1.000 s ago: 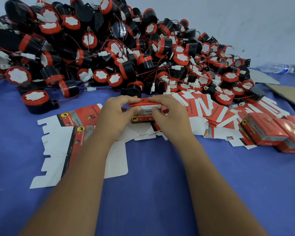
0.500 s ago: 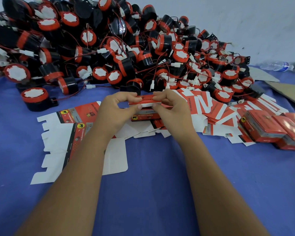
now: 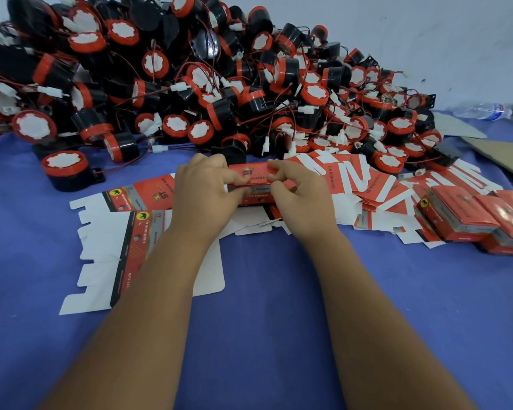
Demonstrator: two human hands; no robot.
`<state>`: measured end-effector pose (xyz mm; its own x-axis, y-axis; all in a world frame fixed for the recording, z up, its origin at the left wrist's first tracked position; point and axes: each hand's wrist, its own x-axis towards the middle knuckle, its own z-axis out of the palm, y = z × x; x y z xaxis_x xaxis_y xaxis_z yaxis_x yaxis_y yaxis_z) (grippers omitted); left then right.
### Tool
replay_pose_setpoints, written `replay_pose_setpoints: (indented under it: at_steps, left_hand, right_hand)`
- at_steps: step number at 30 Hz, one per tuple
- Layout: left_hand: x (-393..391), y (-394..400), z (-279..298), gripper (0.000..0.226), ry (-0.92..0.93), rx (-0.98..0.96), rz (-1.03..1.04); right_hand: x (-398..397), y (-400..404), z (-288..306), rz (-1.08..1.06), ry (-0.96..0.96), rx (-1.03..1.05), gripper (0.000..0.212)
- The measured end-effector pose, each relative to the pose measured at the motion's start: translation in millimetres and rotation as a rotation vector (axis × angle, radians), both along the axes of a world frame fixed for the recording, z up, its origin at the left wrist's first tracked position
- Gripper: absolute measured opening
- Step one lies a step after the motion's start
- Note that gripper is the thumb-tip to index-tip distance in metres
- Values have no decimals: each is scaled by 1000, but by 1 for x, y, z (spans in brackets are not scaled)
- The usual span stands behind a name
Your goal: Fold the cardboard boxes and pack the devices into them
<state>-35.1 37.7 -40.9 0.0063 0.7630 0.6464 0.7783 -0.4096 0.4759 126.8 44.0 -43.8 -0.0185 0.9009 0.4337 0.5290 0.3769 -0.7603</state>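
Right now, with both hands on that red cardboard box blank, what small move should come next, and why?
Probably pull the flattened red cardboard box blank open into a sleeve. The left hand and right hand pinch its two ends, it looks still flat, and no black-and-red round device can go in until it is opened.

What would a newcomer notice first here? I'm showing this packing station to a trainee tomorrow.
First, the huge heap of black-and-red devices with loose wires, piled along the far side of the blue table. Next, the hands in the middle: the left hand and right hand pinch a red cardboard box. Finished red boxes sit at the right, unfolded box blanks at the left.
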Motion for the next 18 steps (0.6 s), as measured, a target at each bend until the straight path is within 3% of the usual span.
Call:
replay_pose_setpoints:
  at_steps: [4, 7, 11, 14, 18]
  left_hand:
    - [2, -1, -1, 15, -24, -50, -20]
    - [2, -1, -3, 12, -38, -70, -26]
    - [10, -3, 5, 16, -56, 69, -50]
    - [17, -6, 12, 27, -33, 116, -61]
    - [22, -10, 5, 39, 59, -36, -111]
  right_hand:
    - [-4, -2, -1, 40, -73, 34, 6]
    - [-3, -1, -1, 97, -37, -28, 24]
    - [5, 4, 8, 56, -58, 96, 46]
    - [12, -1, 14, -44, 20, 206, 45]
    - [52, -15, 17, -357, 267, 170, 42]
